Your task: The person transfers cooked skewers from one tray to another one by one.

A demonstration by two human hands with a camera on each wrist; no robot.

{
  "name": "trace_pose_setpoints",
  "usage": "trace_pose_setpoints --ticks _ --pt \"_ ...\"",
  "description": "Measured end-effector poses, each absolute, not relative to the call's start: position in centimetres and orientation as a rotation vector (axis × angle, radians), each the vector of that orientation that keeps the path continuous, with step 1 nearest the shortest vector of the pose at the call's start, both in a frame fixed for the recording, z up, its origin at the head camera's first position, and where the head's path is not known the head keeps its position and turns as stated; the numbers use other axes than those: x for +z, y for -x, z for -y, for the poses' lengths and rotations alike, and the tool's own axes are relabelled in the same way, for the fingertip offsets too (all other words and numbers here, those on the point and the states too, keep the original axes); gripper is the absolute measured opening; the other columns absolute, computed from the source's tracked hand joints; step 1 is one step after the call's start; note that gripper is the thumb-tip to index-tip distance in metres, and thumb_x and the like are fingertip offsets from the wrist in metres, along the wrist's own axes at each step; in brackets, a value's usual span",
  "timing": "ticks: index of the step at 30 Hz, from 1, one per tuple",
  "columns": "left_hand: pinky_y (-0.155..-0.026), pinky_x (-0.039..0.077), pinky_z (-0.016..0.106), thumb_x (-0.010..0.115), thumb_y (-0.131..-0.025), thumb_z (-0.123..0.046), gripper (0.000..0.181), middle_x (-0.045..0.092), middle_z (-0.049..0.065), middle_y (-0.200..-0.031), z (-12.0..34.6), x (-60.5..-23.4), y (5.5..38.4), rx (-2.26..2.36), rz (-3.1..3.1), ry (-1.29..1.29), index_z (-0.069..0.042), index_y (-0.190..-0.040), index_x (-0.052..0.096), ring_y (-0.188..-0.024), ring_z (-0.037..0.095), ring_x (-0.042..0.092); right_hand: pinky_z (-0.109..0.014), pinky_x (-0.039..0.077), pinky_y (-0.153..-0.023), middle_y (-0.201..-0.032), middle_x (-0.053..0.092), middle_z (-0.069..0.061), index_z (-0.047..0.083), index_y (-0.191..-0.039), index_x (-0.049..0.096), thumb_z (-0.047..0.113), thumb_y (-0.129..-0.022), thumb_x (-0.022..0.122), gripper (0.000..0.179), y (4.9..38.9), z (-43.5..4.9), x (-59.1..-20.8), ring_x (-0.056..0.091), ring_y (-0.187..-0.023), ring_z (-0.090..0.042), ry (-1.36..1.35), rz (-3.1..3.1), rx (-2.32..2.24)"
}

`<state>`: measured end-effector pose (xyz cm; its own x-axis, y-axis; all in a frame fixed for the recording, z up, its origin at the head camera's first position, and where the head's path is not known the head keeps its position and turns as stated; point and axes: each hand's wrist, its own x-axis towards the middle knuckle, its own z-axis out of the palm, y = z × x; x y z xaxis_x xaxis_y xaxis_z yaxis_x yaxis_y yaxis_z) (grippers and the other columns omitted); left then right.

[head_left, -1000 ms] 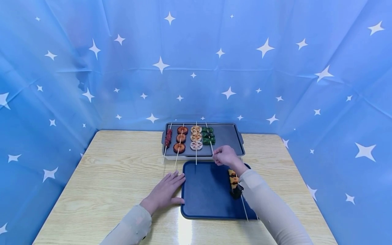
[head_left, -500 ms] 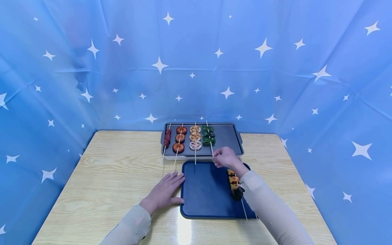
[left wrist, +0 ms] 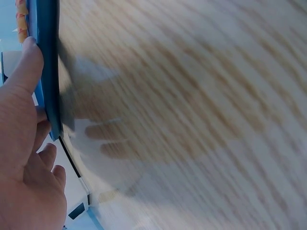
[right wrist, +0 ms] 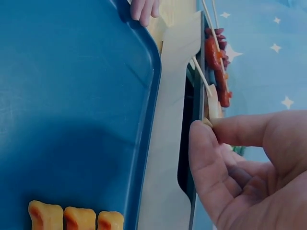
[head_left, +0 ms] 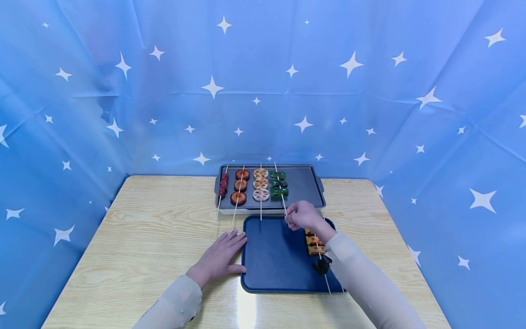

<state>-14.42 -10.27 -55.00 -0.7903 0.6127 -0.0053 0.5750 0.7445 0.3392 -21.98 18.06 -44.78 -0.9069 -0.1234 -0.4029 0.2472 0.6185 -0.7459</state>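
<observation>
W/ R grip [head_left: 304,215] we pinch green skewer [head_left: 279,184] near blue tray [head_left: 271,260]'s far edge; our L grip [head_left: 218,256], fingers extended, touches tray's L edge.

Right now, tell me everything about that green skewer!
The green skewer has three glossy green pieces on a thin, pale, wooden-looking stick, far end slanting left. The pieces are over the grill pan, right of the holed slices. The right hand pinches its near end. Whether they touch the pan isn't clear.
</observation>
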Motion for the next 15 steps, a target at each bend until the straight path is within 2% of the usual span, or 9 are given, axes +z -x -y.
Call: trace_pose_setpoints --ticks 9,15 --pt "-0.124 0.02 0.048 0.063 -0.085 -0.058 0.083 0.036 0.007 -0.158 10.3 -54.9 14.4 0.492 -2.827 -0.976 -0.008 -0.148 0.041 -0.149 0.032 0.026 -0.036 0.063 -0.07 -0.079 0.067 -0.01 0.001 -0.093 0.064 0.006 -0.092 0.062 0.006 21.0 -18.5 -44.9 0.063 -0.066 -0.017 -0.073 -2.473 -1.118" --pt "-0.125 0.02 0.047 0.063 -0.085 -0.058 0.083 0.036 0.006 -0.158 10.3 -55.1 14.5 0.48 -2.828 -0.972 -0.009 -0.148 0.041 -0.149 0.031 0.025 -0.036 0.063 -0.068 -0.075 0.067 -0.01 -0.001 -0.091 0.064 0.005 -0.091 0.063 0.006 20.0 -19.0 -44.8 0.063 -0.064 -0.017 -0.031 -2.446 -1.15"
